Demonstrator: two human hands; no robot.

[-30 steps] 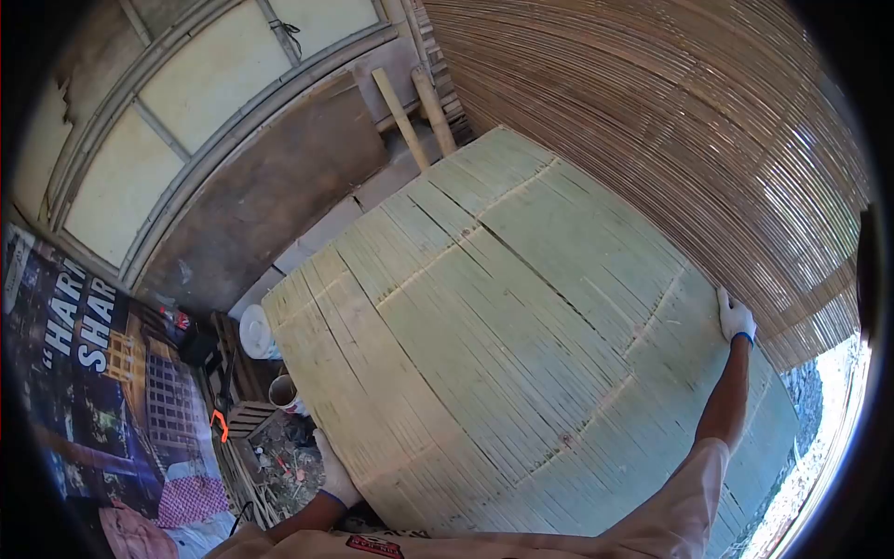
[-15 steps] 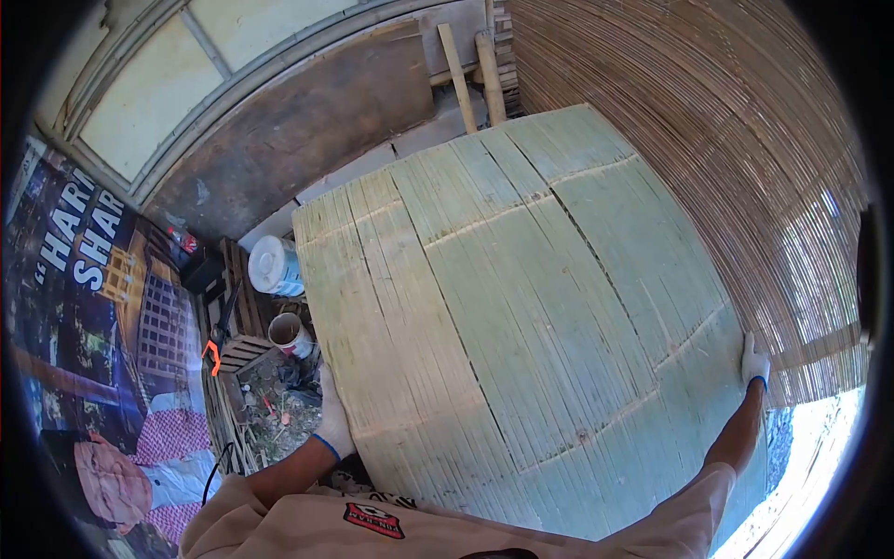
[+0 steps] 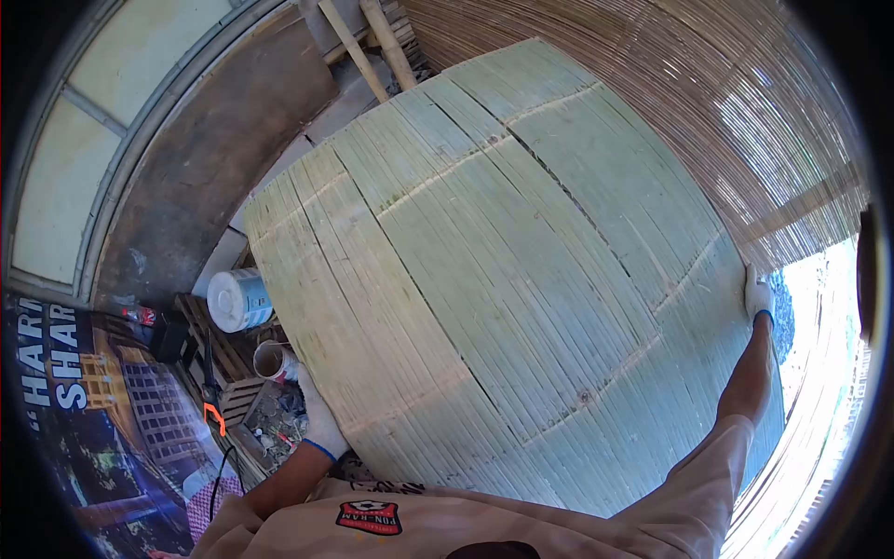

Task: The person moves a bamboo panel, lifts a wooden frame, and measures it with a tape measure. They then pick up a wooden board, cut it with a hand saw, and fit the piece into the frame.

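- Bamboo, split into pale green slats and joined into one big flattened bamboo panel [image 3: 503, 270], fills the middle of my view; I hold it spread in front of me, its far end reaching up toward the brown reed screen [image 3: 708, 102].
- Faint cross seams run over the panel's face, and the slats lie side by side from the near edge to the far edge.
- My left hand [image 3: 319, 419], in a white glove with a blue cuff, grips the panel's left edge near its near corner, fingers curled tight around that edge.
- My right hand [image 3: 759, 296], gloved the same way, is closed on the panel's right edge, with that arm stretched out almost straight along it.
- My tan shirt with a small red badge [image 3: 371, 515] shows just under the panel's near edge.
- Just beyond the left edge, low down beside my left hand, stands a small open tin can [image 3: 270, 359], and a white plastic bucket [image 3: 237, 300] sits a little further off.
- Both rest by a slatted wooden crate [image 3: 228, 391], with an orange-handled tool [image 3: 216, 419] lying at its near side.
- Further left a printed banner [image 3: 84, 401] with large white letters covers the ground.
- Past the panel's far left corner, two bamboo poles [image 3: 372, 47] lean by a dark board wall [image 3: 205, 140].
- Bright daylight shows past the right edge, below the reed screen.
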